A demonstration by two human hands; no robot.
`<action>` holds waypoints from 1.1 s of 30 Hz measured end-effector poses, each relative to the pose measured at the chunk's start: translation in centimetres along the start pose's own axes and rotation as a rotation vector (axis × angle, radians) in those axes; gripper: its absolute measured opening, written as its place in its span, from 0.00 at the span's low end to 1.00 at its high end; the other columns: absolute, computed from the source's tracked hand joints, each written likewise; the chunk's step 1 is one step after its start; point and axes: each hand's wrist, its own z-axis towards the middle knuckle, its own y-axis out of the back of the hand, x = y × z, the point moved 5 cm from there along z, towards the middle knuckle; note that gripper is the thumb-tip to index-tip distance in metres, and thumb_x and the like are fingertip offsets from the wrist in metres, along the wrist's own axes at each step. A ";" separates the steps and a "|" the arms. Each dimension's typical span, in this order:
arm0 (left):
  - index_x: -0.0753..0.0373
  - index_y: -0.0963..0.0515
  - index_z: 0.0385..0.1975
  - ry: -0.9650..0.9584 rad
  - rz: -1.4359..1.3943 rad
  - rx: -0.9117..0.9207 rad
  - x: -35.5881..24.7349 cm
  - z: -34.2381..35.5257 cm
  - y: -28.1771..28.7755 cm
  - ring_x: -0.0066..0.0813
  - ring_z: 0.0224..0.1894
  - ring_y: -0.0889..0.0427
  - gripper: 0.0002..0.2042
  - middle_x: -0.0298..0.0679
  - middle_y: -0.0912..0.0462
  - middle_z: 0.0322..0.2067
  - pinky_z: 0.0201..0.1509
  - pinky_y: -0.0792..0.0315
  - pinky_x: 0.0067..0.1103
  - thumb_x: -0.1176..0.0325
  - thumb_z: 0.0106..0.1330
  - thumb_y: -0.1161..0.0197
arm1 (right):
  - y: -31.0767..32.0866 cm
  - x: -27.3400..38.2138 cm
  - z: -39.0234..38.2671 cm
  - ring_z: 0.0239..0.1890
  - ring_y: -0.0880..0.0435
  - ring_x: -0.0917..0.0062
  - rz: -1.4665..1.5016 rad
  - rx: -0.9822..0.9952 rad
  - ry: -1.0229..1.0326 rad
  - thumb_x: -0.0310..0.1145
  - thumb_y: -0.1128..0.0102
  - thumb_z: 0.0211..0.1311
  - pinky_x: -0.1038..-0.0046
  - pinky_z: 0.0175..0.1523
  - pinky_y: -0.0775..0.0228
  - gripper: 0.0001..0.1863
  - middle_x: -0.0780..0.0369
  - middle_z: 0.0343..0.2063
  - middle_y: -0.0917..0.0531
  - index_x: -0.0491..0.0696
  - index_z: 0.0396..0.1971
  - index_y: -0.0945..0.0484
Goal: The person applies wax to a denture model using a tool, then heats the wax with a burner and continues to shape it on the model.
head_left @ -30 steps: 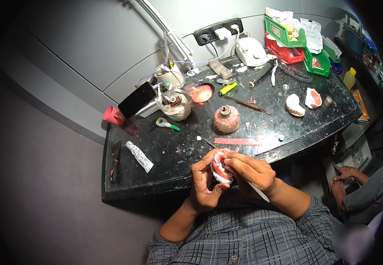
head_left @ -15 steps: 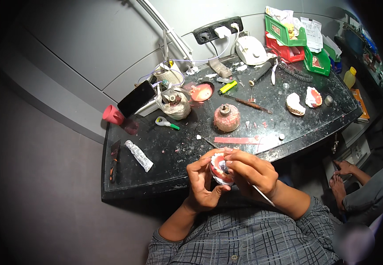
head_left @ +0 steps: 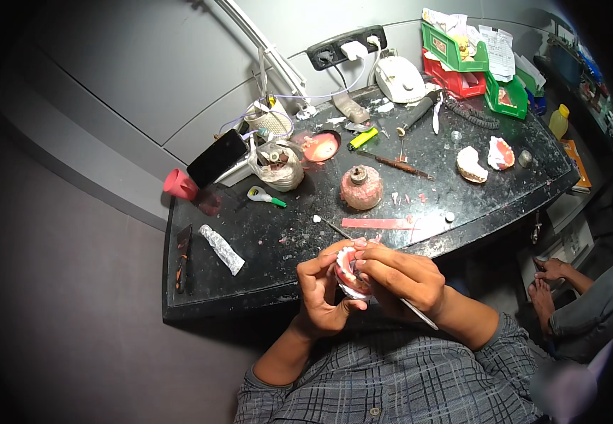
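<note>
Close to the table's front edge, my left hand (head_left: 318,297) is wrapped round a dental model (head_left: 352,283) with white teeth set in pink wax. My right hand (head_left: 416,279) is closed on a slim tool (head_left: 419,315), whose pale handle sticks out below the palm. The fingertips of that hand rest at the model's inner side, and they hide the tool's working end. Beyond my hands lie a strip of pink wax (head_left: 373,223) and a thin dark instrument (head_left: 332,227). A wax-smeared spirit burner (head_left: 361,191) stands farther back.
Two more dental models, one plain (head_left: 471,166) and one pink-and-white (head_left: 501,153), sit on the right. A wax dish (head_left: 320,147), yellow lighter (head_left: 363,138) and wax knife (head_left: 395,165) lie behind the burner. A foil-wrapped piece (head_left: 222,249) lies left. Another person's legs (head_left: 589,300) show at right.
The model has tilted slightly in my left hand, showing more of the tooth row. My right fingers and the tool have shifted a little left and down.
</note>
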 end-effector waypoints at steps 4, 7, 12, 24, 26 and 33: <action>0.60 0.47 0.62 -0.071 0.137 0.055 -0.3 0.4 0.2 0.51 0.66 0.32 0.35 0.63 0.38 0.63 0.68 0.34 0.40 0.67 0.63 0.29 | -0.3 0.3 0.0 0.41 0.12 0.60 -0.005 -0.004 -0.018 0.25 0.30 0.53 0.66 0.45 0.16 0.18 0.49 0.41 0.17 0.34 0.43 0.22; 0.61 0.46 0.62 -0.106 0.242 0.062 -0.1 0.2 0.4 0.51 0.66 0.31 0.34 0.63 0.37 0.63 0.67 0.33 0.40 0.67 0.64 0.30 | -0.5 0.6 0.0 0.41 0.12 0.59 -0.038 -0.008 -0.019 0.25 0.30 0.54 0.66 0.45 0.16 0.18 0.49 0.40 0.17 0.33 0.43 0.22; 0.62 0.45 0.61 -0.113 0.272 0.052 -0.2 0.2 0.2 0.52 0.65 0.30 0.33 0.63 0.36 0.62 0.67 0.34 0.41 0.66 0.64 0.30 | -0.7 0.7 -0.3 0.41 0.12 0.57 -0.084 -0.013 0.021 0.26 0.30 0.54 0.66 0.44 0.16 0.20 0.47 0.41 0.18 0.30 0.43 0.23; 0.63 0.47 0.63 -0.006 0.038 0.017 0.2 0.0 0.2 0.48 0.64 0.30 0.37 0.61 0.37 0.63 0.67 0.33 0.38 0.64 0.62 0.28 | -0.5 0.0 -0.7 0.40 0.12 0.59 -0.022 0.006 -0.026 0.23 0.32 0.51 0.70 0.41 0.17 0.20 0.46 0.44 0.17 0.32 0.45 0.23; 0.63 0.47 0.63 0.029 -0.033 0.004 0.2 0.0 0.0 0.47 0.64 0.30 0.37 0.61 0.37 0.63 0.67 0.33 0.38 0.64 0.62 0.28 | -0.4 -0.3 -0.6 0.39 0.11 0.61 0.008 -0.014 -0.044 0.20 0.32 0.50 0.70 0.40 0.17 0.19 0.46 0.45 0.17 0.33 0.44 0.22; 0.64 0.47 0.64 0.137 -0.106 -0.071 0.2 -0.6 0.4 0.43 0.65 0.31 0.38 0.58 0.37 0.64 0.69 0.34 0.36 0.64 0.62 0.27 | -0.6 -0.5 -0.5 0.38 0.11 0.62 0.028 -0.028 -0.073 0.18 0.31 0.50 0.71 0.40 0.17 0.17 0.47 0.45 0.17 0.35 0.43 0.21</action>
